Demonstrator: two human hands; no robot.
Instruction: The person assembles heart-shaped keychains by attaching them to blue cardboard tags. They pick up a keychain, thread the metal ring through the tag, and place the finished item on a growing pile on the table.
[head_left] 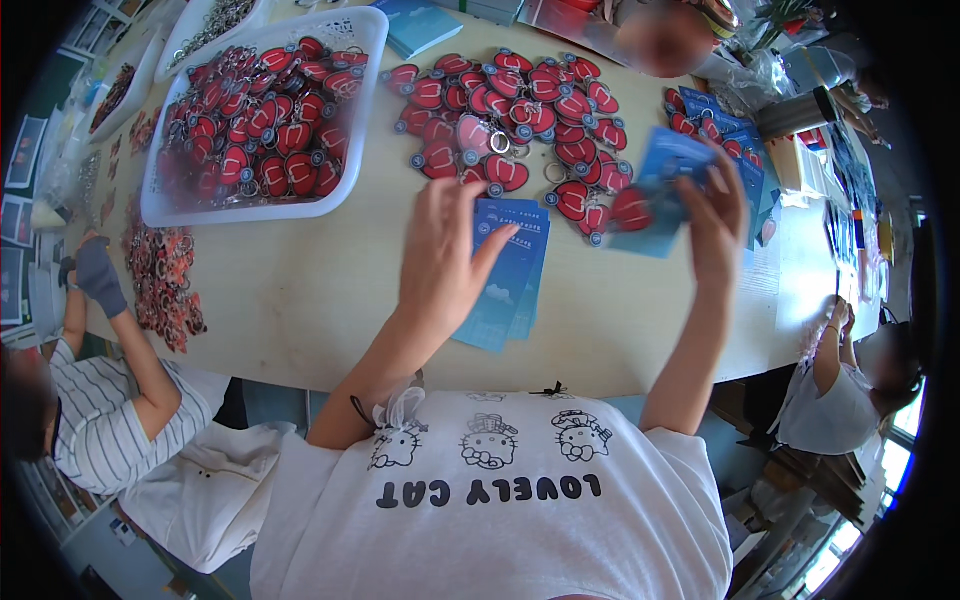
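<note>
My right hand (718,215) grips a blue card (672,160) with a red keychain (630,211) at its lower left; both are blurred by motion. My left hand (437,255) is open, thumb apart from the fingers. Its fingertips reach the near edge of a loose pile of red keychains (508,173), each with a small round blue tag, and its thumb lies over a stack of blue cards (497,290). Whether those fingertips touch a keychain I cannot tell.
A white plastic bin (262,213) full of red keychains stands at left, with orange-red pieces (165,290) beside it. Cards with keychains on them (735,125) lie at right, near a dark cylinder (797,115). Other people sit left, right and across the table.
</note>
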